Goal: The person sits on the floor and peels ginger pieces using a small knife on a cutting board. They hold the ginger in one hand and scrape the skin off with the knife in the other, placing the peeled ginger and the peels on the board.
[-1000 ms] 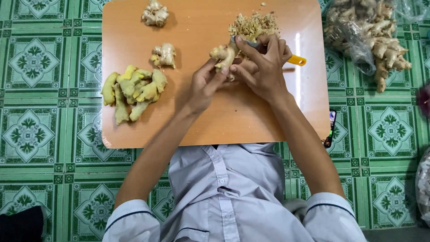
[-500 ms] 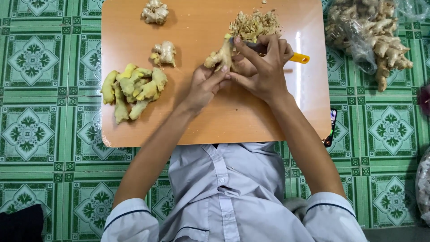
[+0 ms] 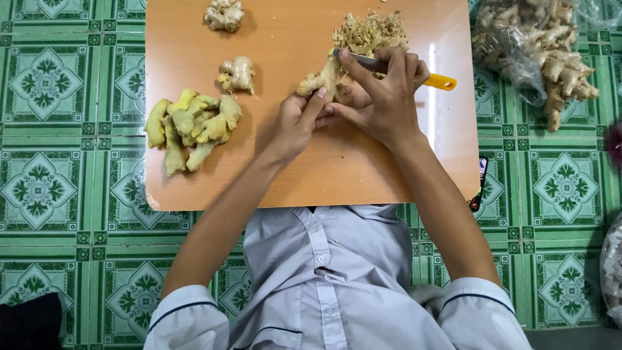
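Now, at the board:
Left hand (image 3: 295, 123): fingers closed around the lower end of a knobbly beige ginger root (image 3: 322, 79), thumb pressed on its side.
Right hand (image 3: 382, 97): clamped on a small knife with a yellow plastic handle (image 3: 439, 81), blade laid across the root's upper end.
Root position: raised just above the rectangular orange wooden board (image 3: 363, 175), between both hands, nearer the left.
Long axis: slanting from lower left, at the left fingertips, to upper right, under the blade.
Root surface: pale tan, lumpy, partly scraped.
Peelings: heap of shredded tan skin (image 3: 366, 32) just beyond the root.
Peeled pile: yellow ginger pieces (image 3: 191, 126) well to the left.
Unpeeled stock: clear plastic bag of ginger (image 3: 538, 52) on the green patterned floor tiles (image 3: 39, 181).
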